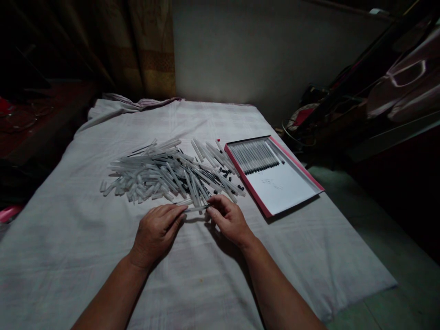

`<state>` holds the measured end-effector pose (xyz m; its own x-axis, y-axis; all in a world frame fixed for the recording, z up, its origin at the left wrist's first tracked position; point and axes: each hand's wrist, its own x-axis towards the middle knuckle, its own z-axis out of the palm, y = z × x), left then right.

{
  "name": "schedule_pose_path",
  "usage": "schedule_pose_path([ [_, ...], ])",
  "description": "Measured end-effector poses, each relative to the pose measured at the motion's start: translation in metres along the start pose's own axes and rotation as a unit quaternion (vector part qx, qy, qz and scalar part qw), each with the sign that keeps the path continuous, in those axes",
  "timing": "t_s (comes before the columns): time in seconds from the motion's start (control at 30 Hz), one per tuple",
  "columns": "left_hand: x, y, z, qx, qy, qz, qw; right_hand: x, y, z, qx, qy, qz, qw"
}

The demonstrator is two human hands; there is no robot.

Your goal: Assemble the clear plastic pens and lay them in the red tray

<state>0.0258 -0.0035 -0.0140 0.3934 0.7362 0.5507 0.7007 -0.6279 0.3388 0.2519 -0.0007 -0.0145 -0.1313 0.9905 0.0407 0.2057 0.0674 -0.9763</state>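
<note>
Between my two hands a clear pen (196, 209) lies level, just in front of a heap of pen parts. My left hand (156, 231) is closed on its left end. At its right end, the fingertips of my right hand (227, 219) pinch the pen near a dark tip. The heap holds clear barrels (172, 176), frosted caps (137, 185), thin dark refills (202, 173) and small black plugs (225, 173). To the right, a shallow red-edged box (292, 190) holds a row of pens (254, 156) with black ends, side by side.
A pale checked cloth (103, 256) covers the table, bunched at its far left edge. Behind stand a curtain (151, 50) and a grey wall (233, 55). A dark red surface (44, 110) is at the left, and dim clutter (309, 110) stands at the right.
</note>
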Motion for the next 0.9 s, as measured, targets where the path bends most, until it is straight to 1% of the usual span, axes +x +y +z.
schedule_pose_path([
  [0.17,-0.0004,0.0001,-0.0003,0.003,-0.001,-0.001,1.000,-0.0007,0.0000,0.0000,-0.026,-0.001,-0.006,1.000],
  [0.23,-0.0009,-0.0003,0.0003,0.000,-0.001,-0.005,1.000,-0.0005,-0.0005,-0.0001,-0.021,-0.001,-0.005,1.000],
  [0.43,-0.0009,-0.0008,0.0008,-0.010,0.003,-0.007,1.000,-0.0003,-0.0007,-0.0006,-0.038,-0.006,-0.023,0.999],
  [0.53,-0.0006,-0.0007,0.0002,-0.011,0.000,-0.011,1.000,-0.0006,-0.0011,0.0000,-0.027,-0.003,-0.018,0.999],
  [0.63,-0.0007,-0.0006,-0.0001,-0.010,-0.005,-0.020,1.000,-0.0008,-0.0022,0.0007,-0.027,-0.001,-0.032,0.999],
  [0.8,-0.0003,-0.0005,-0.0008,-0.004,-0.004,-0.007,1.000,0.0001,-0.0021,0.0012,-0.063,0.010,-0.047,0.997],
  [0.9,0.0005,-0.0003,-0.0012,-0.004,0.001,-0.008,1.000,0.0001,-0.0024,0.0008,-0.052,0.001,-0.042,0.998],
])
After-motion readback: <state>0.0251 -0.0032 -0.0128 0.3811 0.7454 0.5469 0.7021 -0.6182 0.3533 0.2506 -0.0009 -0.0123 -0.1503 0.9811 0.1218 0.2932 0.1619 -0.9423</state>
